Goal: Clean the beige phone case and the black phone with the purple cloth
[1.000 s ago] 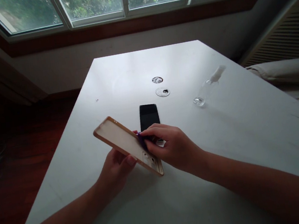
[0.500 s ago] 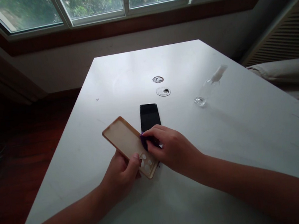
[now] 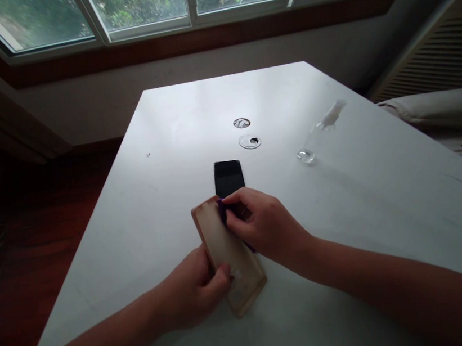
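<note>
My left hand (image 3: 201, 287) grips a tan-edged, translucent phone case (image 3: 224, 253) by its left side, its inner face turned up toward me. Pinched in my right hand (image 3: 260, 220) is a dark purple cloth (image 3: 222, 210), pressed against the upper right edge of the case. Most of the cloth is hidden behind my fingers. Just beyond both hands, a black smartphone (image 3: 228, 176) lies flat on the table, its near end covered by my right hand and the case.
On the white table (image 3: 163, 176), a clear spray bottle (image 3: 315, 134) lies on its side to the right. A round hole (image 3: 241, 123) and a round cap (image 3: 249, 141) are beyond the phone. Windows (image 3: 140, 3) span the far wall.
My left hand has turned the case more upright and brought it nearer to me. The cloth in my right hand has gone from its middle edge to its upper corner.
</note>
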A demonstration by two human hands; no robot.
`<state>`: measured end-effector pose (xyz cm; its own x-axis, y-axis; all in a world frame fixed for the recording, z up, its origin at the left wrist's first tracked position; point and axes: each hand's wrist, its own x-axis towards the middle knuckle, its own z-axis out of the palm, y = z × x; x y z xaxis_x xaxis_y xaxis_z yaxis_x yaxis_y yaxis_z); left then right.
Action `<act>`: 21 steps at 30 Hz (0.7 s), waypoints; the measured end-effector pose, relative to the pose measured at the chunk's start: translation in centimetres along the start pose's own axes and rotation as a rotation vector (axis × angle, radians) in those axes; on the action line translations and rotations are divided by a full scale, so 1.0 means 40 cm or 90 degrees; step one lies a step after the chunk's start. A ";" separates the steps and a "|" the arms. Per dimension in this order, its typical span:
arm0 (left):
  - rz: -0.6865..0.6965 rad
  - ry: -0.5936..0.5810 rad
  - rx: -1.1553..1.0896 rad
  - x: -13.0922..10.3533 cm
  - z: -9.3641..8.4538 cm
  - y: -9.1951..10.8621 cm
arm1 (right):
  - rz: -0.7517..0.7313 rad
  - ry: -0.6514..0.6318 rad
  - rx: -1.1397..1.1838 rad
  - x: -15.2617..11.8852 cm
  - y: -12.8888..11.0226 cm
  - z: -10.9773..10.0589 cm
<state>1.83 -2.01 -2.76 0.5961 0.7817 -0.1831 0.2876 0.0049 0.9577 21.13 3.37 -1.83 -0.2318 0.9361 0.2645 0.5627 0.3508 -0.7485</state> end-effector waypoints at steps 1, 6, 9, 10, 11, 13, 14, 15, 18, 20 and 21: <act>-0.002 -0.020 0.020 -0.002 -0.001 0.002 | 0.017 0.001 0.011 0.002 0.000 -0.004; -0.022 -0.067 -0.021 -0.009 0.002 -0.003 | 0.062 -0.027 0.063 0.005 0.004 -0.017; -0.045 -0.069 -0.138 -0.010 0.003 -0.013 | -0.014 0.013 0.039 0.002 0.008 -0.014; -0.056 -0.073 -0.175 -0.010 0.002 -0.015 | -0.050 0.022 0.033 0.002 0.010 -0.013; -0.065 -0.077 -0.206 -0.010 0.001 -0.017 | -0.086 0.024 0.032 0.003 0.013 -0.012; -0.075 -0.092 -0.252 -0.009 -0.003 -0.019 | -0.148 0.015 0.039 0.007 0.021 -0.012; -0.076 -0.102 -0.268 -0.008 -0.006 -0.018 | -0.175 0.005 0.044 0.010 0.025 -0.014; -0.078 -0.112 -0.279 -0.007 -0.009 -0.017 | -0.204 -0.009 0.046 0.014 0.028 -0.018; -0.104 -0.161 -0.299 -0.002 -0.022 -0.011 | -0.315 -0.064 0.040 0.027 0.031 -0.034; -0.116 -0.197 -0.295 0.000 -0.030 -0.004 | -0.379 -0.097 0.048 0.034 0.028 -0.044; -0.116 -0.215 -0.285 0.001 -0.034 -0.001 | -0.397 -0.109 0.057 0.035 0.025 -0.047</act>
<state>0.83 -1.13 -2.49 0.7932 0.5023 -0.3444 0.1076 0.4410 0.8910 22.86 5.09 -1.06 -0.6206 0.5383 0.5701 0.2152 0.8161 -0.5364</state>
